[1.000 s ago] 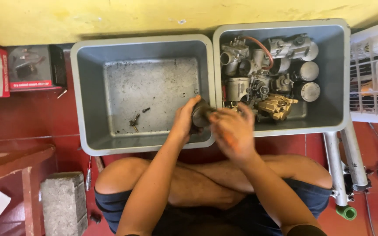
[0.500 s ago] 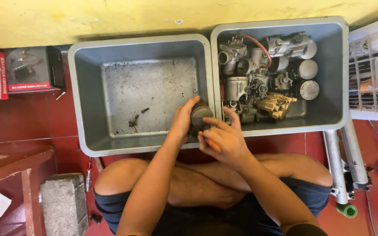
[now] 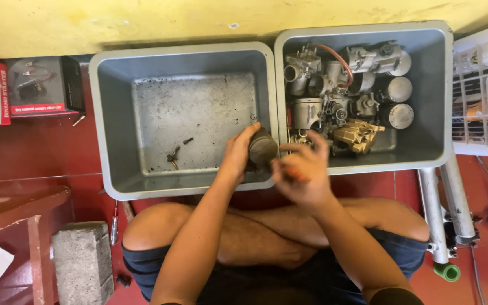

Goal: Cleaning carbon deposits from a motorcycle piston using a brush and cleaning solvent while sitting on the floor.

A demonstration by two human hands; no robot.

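Centrally, left hand (image 3: 237, 155) grips a dark metal cylinder (image 3: 263, 148); right hand (image 3: 303, 172), at its 3 o'clock, fingers loosely spread, holds nothing.

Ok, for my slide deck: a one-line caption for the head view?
Left hand holds a metal cylinder over the left tub; right hand beside it.

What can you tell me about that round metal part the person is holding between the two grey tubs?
The round metal part is a short, dull grey cylinder, like a piston, with a flat, darkened top face toward the camera. It looks like worn cast metal. The left hand wraps its left side, fingers curled over its upper edge, holding it above the near right corner of the left tub, by the wall it shares with the right tub. The right hand hovers just beside it, fingers spread; whether they touch is unclear. Its underside is hidden.
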